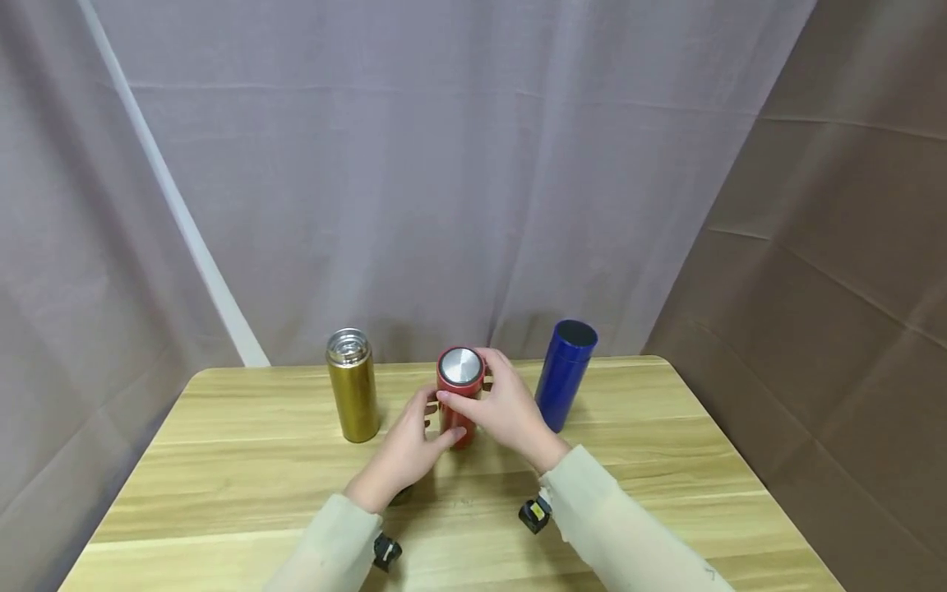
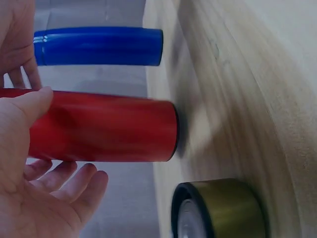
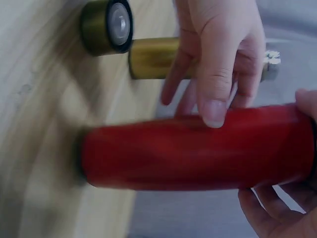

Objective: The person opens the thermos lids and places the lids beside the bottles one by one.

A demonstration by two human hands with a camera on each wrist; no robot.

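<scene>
A red thermos bottle (image 1: pixel 460 403) with a silver-topped lid stands between both hands, its base at or just above the table; I cannot tell which. My left hand (image 1: pixel 407 454) holds its body, thumb in front and fingers around the left side. Higher up, my right hand (image 1: pixel 509 404) grips it near the lid with thumb and fingers. To the left is a gold thermos bottle (image 1: pixel 355 399), upright, its steel mouth uncovered. A gold cap (image 2: pixel 223 210) lies on the table near my left wrist, mostly hidden in the head view.
A blue thermos bottle (image 1: pixel 565 374) with a dark top stands behind and right of my right hand. The wooden table (image 1: pixel 244 469) ends at a grey curtain (image 1: pixel 444 181) at the back, with brown cloth (image 1: pixel 836 271) on the right.
</scene>
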